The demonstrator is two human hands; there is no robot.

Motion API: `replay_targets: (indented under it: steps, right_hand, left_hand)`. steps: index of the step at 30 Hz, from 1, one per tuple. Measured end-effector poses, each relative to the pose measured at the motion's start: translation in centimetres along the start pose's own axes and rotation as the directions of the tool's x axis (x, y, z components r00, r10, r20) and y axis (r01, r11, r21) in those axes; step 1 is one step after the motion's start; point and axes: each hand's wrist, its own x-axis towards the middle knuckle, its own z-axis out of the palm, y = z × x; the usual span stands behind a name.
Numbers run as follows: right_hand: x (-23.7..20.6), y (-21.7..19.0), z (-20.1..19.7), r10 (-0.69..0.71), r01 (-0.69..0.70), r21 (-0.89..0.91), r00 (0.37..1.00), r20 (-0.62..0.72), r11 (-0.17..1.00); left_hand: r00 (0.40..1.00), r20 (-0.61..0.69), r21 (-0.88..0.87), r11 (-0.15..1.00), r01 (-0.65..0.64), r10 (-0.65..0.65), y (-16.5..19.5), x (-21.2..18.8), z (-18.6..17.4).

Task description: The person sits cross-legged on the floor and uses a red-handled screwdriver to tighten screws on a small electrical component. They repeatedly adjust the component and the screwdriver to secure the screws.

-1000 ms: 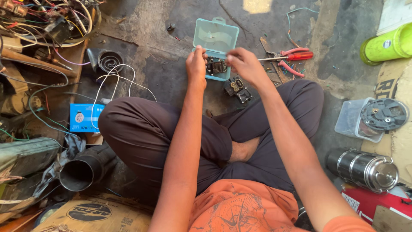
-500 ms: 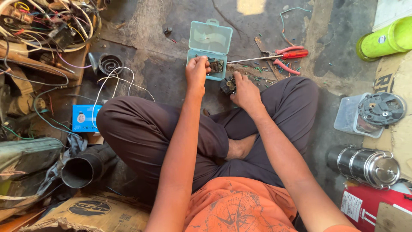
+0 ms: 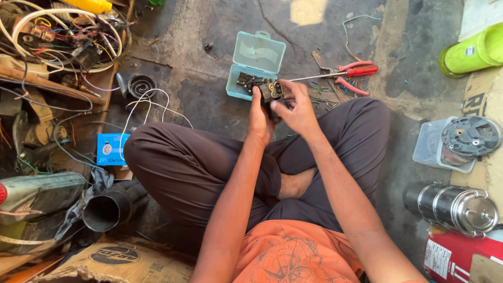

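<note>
A view from above of a person sitting cross-legged on a stained concrete floor, wearing dark trousers and an orange printed shirt, both bare forearms reaching forward. The left hand [image 3: 260,116] and the right hand [image 3: 297,109] meet above the knees and together hold a small dark electrical part [image 3: 272,92] with a brass-coloured spot on it. The fingers of both hands are curled and pressed against the part, the left from its left side and the right from its right and top, so it is clamped between them and lifted off the floor. Just beyond the hands lies a small open pale blue plastic box [image 3: 255,62], its lid tipped back, with more dark parts inside it. To the right of the box, near the right hand, lie red-handled pliers [image 3: 352,77] and a red-handled screwdriver [image 3: 335,73] among scraps of cut wire. Farther right stand a bright green container [image 3: 474,52], a clear plastic tub [image 3: 432,149] holding a round black disc, and a shiny steel canister [image 3: 453,205] on its side. At the left are a tangle of wires [image 3: 57,36], a white cable, a small blue box [image 3: 111,149] and a black pipe [image 3: 110,208].
</note>
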Motion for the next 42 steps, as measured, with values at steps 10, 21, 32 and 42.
replay_targets:
  steps: [10,21,32,42]
  right_hand:
    - [1.1,2.5,-0.3,0.651,-0.523,0.852,0.654,0.386,0.02]
    - [-0.3,0.5,-1.4,0.414,-0.364,0.814,0.894,0.17,0.452]
    - [-0.9,1.1,-0.4,-0.043,0.044,-0.001,0.98,-0.195,0.999]
    - [0.5,1.2,-1.9,-0.016,-0.007,-0.183,0.992,-0.122,0.983]
  left_hand:
    - [0.602,0.525,0.851,-0.388,-0.355,0.601,0.3,-5.2,4.5]
    - [0.959,-0.134,0.3,0.932,-0.202,0.251,-0.2,0.0,0.8]
    - [0.975,-0.005,0.202,0.955,-0.218,0.223,-0.6,-0.7,1.4]
    - [0.952,0.098,0.342,0.888,-0.307,0.291,-1.1,-0.9,1.6]
